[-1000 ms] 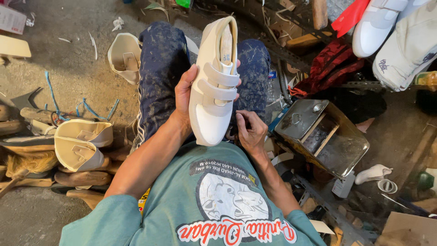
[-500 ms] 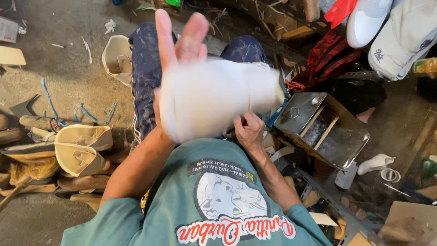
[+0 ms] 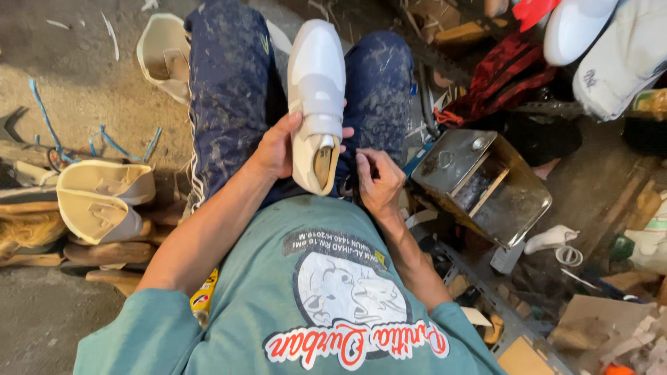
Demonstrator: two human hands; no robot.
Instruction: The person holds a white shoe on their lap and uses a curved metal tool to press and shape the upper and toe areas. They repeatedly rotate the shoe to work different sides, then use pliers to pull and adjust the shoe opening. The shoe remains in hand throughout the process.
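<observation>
I sit on the floor with a white strapped shoe (image 3: pixel 316 83) lying toe-away along my lap, between my dark speckled trouser legs. My left hand (image 3: pixel 281 146) grips the shoe at its heel end, fingers wrapped under and around it. A wooden last shows inside the shoe's opening. My right hand (image 3: pixel 379 180) sits just right of the heel, fingers curled shut near my waist; what it pinches, if anything, is hidden.
Cream shoe uppers (image 3: pixel 104 198) are stacked on the floor at left, another upper (image 3: pixel 163 52) lies beyond my left knee. A battered metal tin (image 3: pixel 483 184) stands at right, with red cloth (image 3: pixel 500 76), white shoes (image 3: pixel 577 28) and scraps around it.
The shoe was swung around in my left hand and now lies flat on my lap, toe pointing away. My right hand has stayed low near my waist.
</observation>
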